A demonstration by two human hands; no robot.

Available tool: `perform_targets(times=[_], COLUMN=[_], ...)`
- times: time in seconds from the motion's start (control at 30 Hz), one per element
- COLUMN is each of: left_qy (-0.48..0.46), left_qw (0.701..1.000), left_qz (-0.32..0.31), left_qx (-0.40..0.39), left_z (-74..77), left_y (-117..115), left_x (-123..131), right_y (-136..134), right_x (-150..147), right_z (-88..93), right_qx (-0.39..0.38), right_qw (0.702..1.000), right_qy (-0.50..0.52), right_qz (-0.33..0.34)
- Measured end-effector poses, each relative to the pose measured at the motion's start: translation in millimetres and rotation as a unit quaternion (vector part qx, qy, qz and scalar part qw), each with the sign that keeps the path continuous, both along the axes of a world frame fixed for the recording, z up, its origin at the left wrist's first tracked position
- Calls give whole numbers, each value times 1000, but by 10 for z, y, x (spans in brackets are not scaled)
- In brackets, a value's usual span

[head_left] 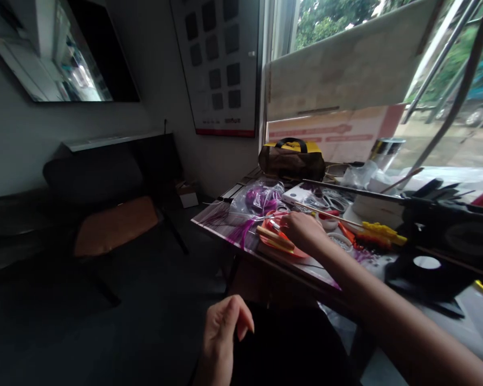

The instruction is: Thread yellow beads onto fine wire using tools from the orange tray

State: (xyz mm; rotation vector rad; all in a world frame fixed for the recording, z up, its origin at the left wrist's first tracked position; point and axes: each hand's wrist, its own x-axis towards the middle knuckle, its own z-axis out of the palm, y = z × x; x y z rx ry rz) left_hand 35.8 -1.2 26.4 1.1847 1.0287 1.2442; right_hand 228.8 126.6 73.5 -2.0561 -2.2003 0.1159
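My right hand reaches across the cluttered table to a red tray that holds a few tan sticks. Its fingertips pinch something small and thin at the tray; what it is cannot be made out. My left hand hangs low in front of my lap, off the table, fingers loosely curled, with nothing in it. A clear plastic bag with purple material lies just beyond the tray. Purple fibres spread over the table's left corner.
A brown and yellow bag stands at the back by the window. Yellow and orange tools, a long thin rod, a roll of black tape and a black device crowd the right side. A dark chair with an orange cushion stands left.
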Motion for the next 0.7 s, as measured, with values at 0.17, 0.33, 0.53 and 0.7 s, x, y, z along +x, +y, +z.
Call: perform_targets(times=[0.17,0.33,0.53,0.7], left_qy=[-54,-98,-135,-186], left_qw=[998,992,985,969], left_qz=[-7,-3,-4,-22], left_qx=[-43,-80,-104,-161], left_z=[-2,24,3,-20], left_y=[10,0,-79,-136], left_x=[31,23,-26,-57], right_y=[278,39,-1019,-1420], right_x=[-66,-55,-216,-621], right_z=[-57,63,-265,-901], right_qx=[-56,19,-45,-245], right_qw=[998,996,847,610], right_qy=[8,84,521,752], right_qz=[-20,-17,96,43])
